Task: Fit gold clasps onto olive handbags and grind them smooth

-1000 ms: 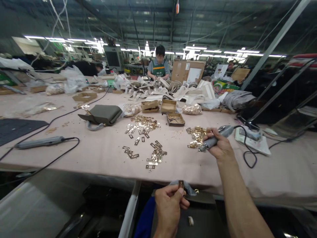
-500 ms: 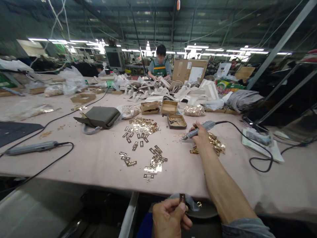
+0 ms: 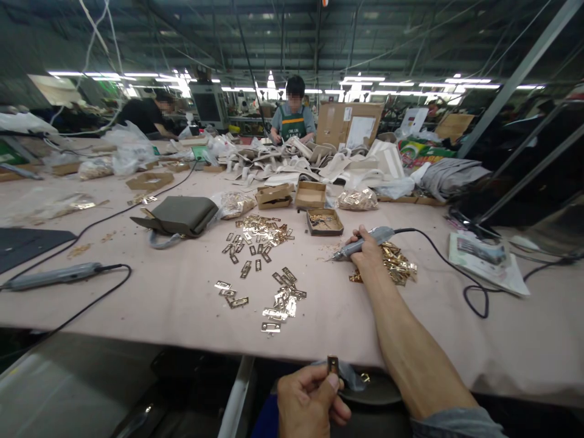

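The clearest writing is on the green apron of a co-worker across the worktop: white capitals that look like OMLUN (the second letter could be a W), with a smaller line below, too small to read. A tall cardboard box beside that person bears a large white sheet and a small label, both illegible from here. The green package at right has bright printing, blurred, and a printed paper lies on the right of the worktop, its lettering unreadable.

The left hand pinches a metal plate upright between thumb and fingers, just in front of the worktop's near edge. The right hand is wrapped around a grey electric screwdriver, its tip pointing left and down near scattered tiny bits. Gold-coloured pieces lie just beside that wrist; more metal plates are spread mid-worktop.
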The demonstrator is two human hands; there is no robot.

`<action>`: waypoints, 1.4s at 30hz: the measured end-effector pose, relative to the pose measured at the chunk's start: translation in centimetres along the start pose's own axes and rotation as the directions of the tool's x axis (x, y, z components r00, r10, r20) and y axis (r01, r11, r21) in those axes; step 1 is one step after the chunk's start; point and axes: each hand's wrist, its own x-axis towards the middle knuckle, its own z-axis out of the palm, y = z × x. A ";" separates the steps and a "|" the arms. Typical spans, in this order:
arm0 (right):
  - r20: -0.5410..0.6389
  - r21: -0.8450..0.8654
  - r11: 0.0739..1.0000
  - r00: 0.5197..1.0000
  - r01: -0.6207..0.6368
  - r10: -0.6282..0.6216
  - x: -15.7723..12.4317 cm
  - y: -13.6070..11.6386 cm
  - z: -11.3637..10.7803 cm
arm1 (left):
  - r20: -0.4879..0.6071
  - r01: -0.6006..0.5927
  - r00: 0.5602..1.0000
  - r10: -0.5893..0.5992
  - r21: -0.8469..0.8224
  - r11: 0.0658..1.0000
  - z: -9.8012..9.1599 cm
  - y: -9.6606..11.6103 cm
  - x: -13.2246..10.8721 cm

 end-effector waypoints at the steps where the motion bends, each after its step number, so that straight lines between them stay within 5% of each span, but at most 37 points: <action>1: -0.016 0.027 1.000 1.000 -0.012 0.012 0.0 0.0 0.0 | 0.000 0.001 1.000 -0.001 0.001 1.000 0.0 0.0 0.0; 35: -0.031 0.118 0.993 0.999 -0.019 0.023 -1.4 -1.3 0.2 | 0.033 -0.006 0.999 0.005 0.014 1.000 -0.3 -0.2 0.0; 42: 0.069 0.163 0.987 0.998 0.001 -0.013 -6.0 -4.9 0.2 | -0.007 -0.064 0.998 0.065 0.022 0.998 0.1 0.2 -0.9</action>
